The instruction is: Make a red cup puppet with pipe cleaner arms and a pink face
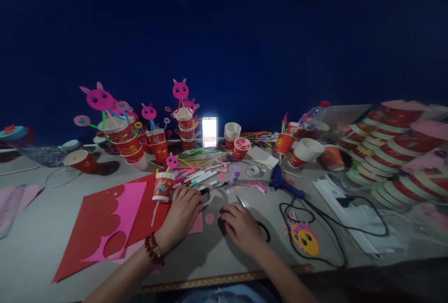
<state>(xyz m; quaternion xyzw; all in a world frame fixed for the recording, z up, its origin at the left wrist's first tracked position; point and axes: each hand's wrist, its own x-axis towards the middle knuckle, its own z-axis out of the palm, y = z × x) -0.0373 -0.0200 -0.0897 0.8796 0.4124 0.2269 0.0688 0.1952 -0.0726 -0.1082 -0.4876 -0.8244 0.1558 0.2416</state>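
My left hand (184, 212) rests palm down with its fingers curled, at the near side of a clear tape roll (210, 194). A dark pen-like piece shows by its fingertips; whether they grip it is unclear. Just left stands a patterned paper cup (163, 186) with a pink face on top. My right hand (241, 229) is bent over the table, fingers curled in and their tips hidden. Partly under it lie scissors (241, 200), a blade showing ahead and a black handle to the right. Between the hands lies a small pink paper disc (209, 219).
Red card (84, 233) and a cut pink sheet (131, 200) lie left. Behind stand decorated cup stacks (128, 146), markers (201, 179) and a glue stick (235, 174). Right are a blue glue gun (285, 184), its looping cord, a white power strip (350, 214) and leaning cups (388, 153).
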